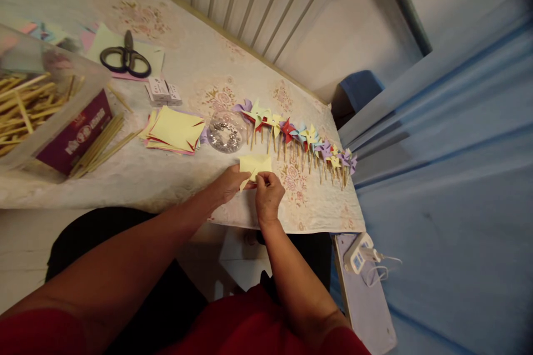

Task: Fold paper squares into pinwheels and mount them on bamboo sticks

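Observation:
A yellow paper square (259, 163) with cut corners is held between my two hands above the near edge of the table. My left hand (230, 183) grips its left side, with one cut flap hanging down by the fingers. On the lower right, my right hand (270, 193) pinches the paper; its fingertips hide that part. Just beyond the hands stands a clear round dish (225, 132) of small metal pieces. Left of the dish lies a stack of slit paper squares (177, 128), yellow on top. Several paper pinwheels (287, 130) on sticks form a row to the right.
A clear plastic bin (94, 75) of wooden sticks stands at the left, with loose sticks (97, 147) against it. Black-handled scissors (129, 58) rest on paper sheets beside small white boxes (162, 90). A blue curtain (449, 177) hangs at the right, near a power strip (358, 255).

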Motion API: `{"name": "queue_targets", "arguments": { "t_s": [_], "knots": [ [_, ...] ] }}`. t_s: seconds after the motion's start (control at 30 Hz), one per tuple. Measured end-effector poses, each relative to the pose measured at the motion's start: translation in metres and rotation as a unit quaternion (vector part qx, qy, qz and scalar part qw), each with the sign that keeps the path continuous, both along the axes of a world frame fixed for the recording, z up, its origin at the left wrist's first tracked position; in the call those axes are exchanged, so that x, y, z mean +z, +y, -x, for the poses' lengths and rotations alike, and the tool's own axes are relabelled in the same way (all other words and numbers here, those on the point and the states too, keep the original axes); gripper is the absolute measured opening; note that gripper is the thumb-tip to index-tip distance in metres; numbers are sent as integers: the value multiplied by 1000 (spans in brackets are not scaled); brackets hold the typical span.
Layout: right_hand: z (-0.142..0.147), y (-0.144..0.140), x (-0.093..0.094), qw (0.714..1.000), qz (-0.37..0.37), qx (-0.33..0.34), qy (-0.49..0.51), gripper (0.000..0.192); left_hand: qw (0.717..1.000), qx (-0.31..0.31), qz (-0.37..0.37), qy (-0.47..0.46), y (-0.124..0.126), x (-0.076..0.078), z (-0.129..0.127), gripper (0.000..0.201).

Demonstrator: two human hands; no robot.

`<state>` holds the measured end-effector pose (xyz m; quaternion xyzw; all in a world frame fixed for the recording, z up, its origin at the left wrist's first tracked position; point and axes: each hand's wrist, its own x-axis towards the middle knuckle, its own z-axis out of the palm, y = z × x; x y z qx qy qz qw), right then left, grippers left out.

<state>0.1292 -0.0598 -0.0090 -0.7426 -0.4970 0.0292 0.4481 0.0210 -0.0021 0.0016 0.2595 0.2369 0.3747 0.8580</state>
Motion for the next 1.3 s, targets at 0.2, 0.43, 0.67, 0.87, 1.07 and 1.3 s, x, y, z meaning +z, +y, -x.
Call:
{"name": "queue_targets", "arguments": {
  "t_s": [0.2, 0.43, 0.67, 0.87, 1.07, 1.3],
  "knots": [
    [-1, 1, -1, 1000, -1, 1, -11, 16, 1000, -8, 9, 3, -1, 1, 1, 43],
    [1, 2, 0, 1000, 13, -7, -3, 16, 1000, -7, -3, 14, 0, -5, -1, 44],
    [4, 4, 0, 1000, 15, -17, -4, 15, 1000, 16, -6, 22, 2, -17, -5, 37],
    [5, 5, -1, 1000, 16, -23, 1, 13, 999, 37, -2, 40, 2, -16, -6, 36],
    [8, 5, 1, 999, 25, -28, 9, 12, 997, 44, -13, 67, 0, -11, -5, 38],
    [5, 2, 12, 999, 9, -36, 38, 11, 994, 41, -5, 102, 4, -15, -5, 37]
  ]
}}
